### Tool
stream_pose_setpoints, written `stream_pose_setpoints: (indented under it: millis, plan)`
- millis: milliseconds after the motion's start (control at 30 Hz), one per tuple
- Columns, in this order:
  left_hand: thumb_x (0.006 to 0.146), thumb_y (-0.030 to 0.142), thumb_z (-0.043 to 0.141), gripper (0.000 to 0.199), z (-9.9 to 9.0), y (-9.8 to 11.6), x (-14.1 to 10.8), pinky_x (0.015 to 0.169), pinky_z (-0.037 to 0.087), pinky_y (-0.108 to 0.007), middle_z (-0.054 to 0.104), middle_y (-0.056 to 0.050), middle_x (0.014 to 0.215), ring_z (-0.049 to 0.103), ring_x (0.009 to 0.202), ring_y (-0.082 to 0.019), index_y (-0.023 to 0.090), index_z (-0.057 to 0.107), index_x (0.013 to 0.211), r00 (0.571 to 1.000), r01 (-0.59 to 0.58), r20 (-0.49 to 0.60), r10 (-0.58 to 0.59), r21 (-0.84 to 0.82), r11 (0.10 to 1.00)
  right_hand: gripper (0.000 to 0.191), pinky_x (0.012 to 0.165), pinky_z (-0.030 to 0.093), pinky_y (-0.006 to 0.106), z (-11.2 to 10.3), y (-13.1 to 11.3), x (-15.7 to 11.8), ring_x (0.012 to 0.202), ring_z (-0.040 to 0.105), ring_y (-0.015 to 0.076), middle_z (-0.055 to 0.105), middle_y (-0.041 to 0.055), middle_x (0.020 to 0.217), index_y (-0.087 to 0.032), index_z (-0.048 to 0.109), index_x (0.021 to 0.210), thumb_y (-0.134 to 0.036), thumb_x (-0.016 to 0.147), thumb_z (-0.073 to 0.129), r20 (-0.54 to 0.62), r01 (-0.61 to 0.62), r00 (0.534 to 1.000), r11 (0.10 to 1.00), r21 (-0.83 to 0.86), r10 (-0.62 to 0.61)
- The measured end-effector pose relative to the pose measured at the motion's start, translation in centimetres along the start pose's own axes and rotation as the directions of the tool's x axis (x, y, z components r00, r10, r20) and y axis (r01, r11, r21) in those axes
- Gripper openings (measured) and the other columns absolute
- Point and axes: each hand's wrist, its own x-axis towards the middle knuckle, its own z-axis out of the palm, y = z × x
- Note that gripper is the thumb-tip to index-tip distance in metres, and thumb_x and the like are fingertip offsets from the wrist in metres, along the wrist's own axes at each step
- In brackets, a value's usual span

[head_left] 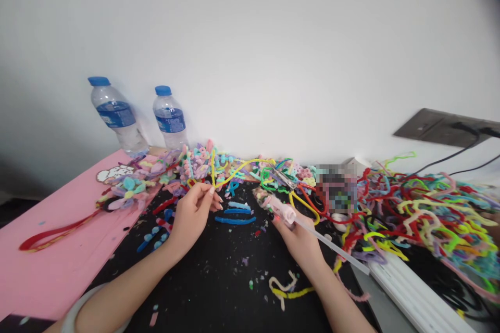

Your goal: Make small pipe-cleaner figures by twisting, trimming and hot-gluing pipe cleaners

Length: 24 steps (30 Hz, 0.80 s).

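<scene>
Pinched between the thumb and fingers of my left hand [197, 210] is a bent yellow pipe cleaner [238, 169], whose long end reaches up and to the right. My right hand [299, 237] is wrapped round a pink glue gun [281, 209], and a translucent glue stick [332, 245] sticks out of its back toward the lower right. The glue gun's tip points up and left, apart from my left hand. Blue pipe cleaner pieces [235, 220] lie on the black table [211, 276] between my hands.
Two water bottles [170, 119] stand by the wall at the left. Pipe cleaner flowers [128, 190] lie on a pink sheet [70, 223]. Tangled pipe cleaners [422, 218] heap up at the right, beside a white power strip [414, 291]. Scissors [284, 178] lie behind the glue gun.
</scene>
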Motion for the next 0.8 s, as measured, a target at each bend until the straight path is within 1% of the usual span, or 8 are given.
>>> stream_pose_setpoints:
  millis: [33, 100, 200, 300, 400, 567, 700, 800]
  plan:
    - [0.087, 0.033, 0.045, 0.018, 0.0, 0.0, 0.0, 0.061, 0.052, -0.028, 0.059, 0.0, 0.071, 0.061, 0.063, -0.014, 0.018, 0.05, 0.081, 1.0, -0.008, 0.011, 0.008, 0.019, 1.0, 0.015, 0.061, 0.044, 0.027, 0.0, -0.3, -0.1, 0.068, 0.059, 0.0186, 0.064, 0.0024, 0.073, -0.017, 0.061, 0.085, -0.028, 0.081, 0.052, 0.04, 0.009, 0.999, 0.998, 0.055, -0.011]
    - [0.088, 0.031, 0.044, 0.018, 0.2, 0.1, -0.2, 0.061, 0.051, -0.027, 0.058, 0.0, 0.069, 0.06, 0.061, -0.014, 0.017, 0.049, 0.078, 0.997, -0.036, 0.066, 0.031, 0.071, 0.997, 0.016, 0.063, 0.045, 0.026, 0.1, -0.8, -0.4, 0.075, 0.06, 0.0193, 0.066, 0.0031, 0.082, -0.018, 0.062, 0.09, -0.027, 0.081, 0.053, 0.099, 0.009, 0.995, 0.983, 0.183, -0.027]
    - [0.088, 0.028, 0.042, 0.017, 0.4, 0.1, -0.5, 0.06, 0.049, -0.025, 0.058, 0.0, 0.069, 0.06, 0.06, -0.013, 0.018, 0.05, 0.077, 0.981, -0.116, 0.169, 0.09, 0.154, 0.981, 0.019, 0.064, 0.047, 0.026, 0.6, -1.1, -0.7, 0.081, 0.061, 0.021, 0.068, 0.004, 0.091, -0.019, 0.063, 0.093, -0.03, 0.079, 0.056, 0.147, -0.047, 0.989, 0.942, 0.332, -0.002]
    - [0.089, 0.026, 0.04, 0.016, 0.5, 0.0, -1.0, 0.061, 0.049, -0.024, 0.06, 0.0, 0.07, 0.061, 0.063, -0.013, 0.018, 0.051, 0.079, 0.959, -0.193, 0.247, 0.142, 0.199, 0.961, 0.021, 0.068, 0.049, 0.028, 1.0, -1.2, -0.9, 0.082, 0.062, 0.0217, 0.068, 0.004, 0.092, -0.019, 0.065, 0.094, -0.031, 0.079, 0.058, 0.159, -0.071, 0.987, 0.906, 0.416, 0.005]
    - [0.089, 0.024, 0.039, 0.016, 0.4, -0.1, -1.3, 0.062, 0.048, -0.023, 0.06, 0.0, 0.07, 0.06, 0.064, -0.013, 0.019, 0.051, 0.08, 0.937, -0.246, 0.304, 0.17, 0.23, 0.942, 0.024, 0.074, 0.048, 0.029, 1.0, -1.3, -0.9, 0.086, 0.062, 0.0216, 0.068, 0.0037, 0.096, -0.02, 0.065, 0.1, -0.03, 0.08, 0.057, 0.167, -0.076, 0.986, 0.879, 0.471, -0.004]
    - [0.09, 0.023, 0.038, 0.016, 0.3, 0.0, -1.4, 0.061, 0.047, -0.022, 0.06, 0.0, 0.07, 0.06, 0.065, -0.013, 0.019, 0.051, 0.082, 0.928, -0.285, 0.317, 0.197, 0.263, 0.922, 0.029, 0.079, 0.048, 0.03, 1.0, -1.4, -0.9, 0.091, 0.06, 0.0215, 0.066, 0.0036, 0.104, -0.022, 0.062, 0.108, -0.029, 0.08, 0.057, 0.193, -0.115, 0.981, 0.83, 0.546, 0.01]
    - [0.09, 0.022, 0.038, 0.017, 0.4, 0.2, -1.4, 0.062, 0.046, -0.021, 0.06, 0.0, 0.07, 0.06, 0.065, -0.012, 0.019, 0.052, 0.082, 0.922, -0.315, 0.317, 0.223, 0.277, 0.908, 0.03, 0.077, 0.048, 0.031, 1.1, -1.2, -1.0, 0.088, 0.061, 0.0217, 0.067, 0.0042, 0.102, -0.02, 0.062, 0.109, -0.029, 0.08, 0.057, 0.196, -0.118, 0.981, 0.835, 0.538, 0.013]
    - [0.09, 0.021, 0.037, 0.017, 0.3, 0.1, -1.4, 0.062, 0.046, -0.021, 0.061, 0.0, 0.07, 0.059, 0.065, -0.012, 0.019, 0.052, 0.082, 0.919, -0.327, 0.318, 0.235, 0.278, 0.903, 0.029, 0.078, 0.048, 0.032, 1.2, -1.2, -1.0, 0.089, 0.061, 0.022, 0.067, 0.0042, 0.101, -0.019, 0.062, 0.108, -0.029, 0.081, 0.057, 0.197, -0.118, 0.98, 0.842, 0.526, 0.015]
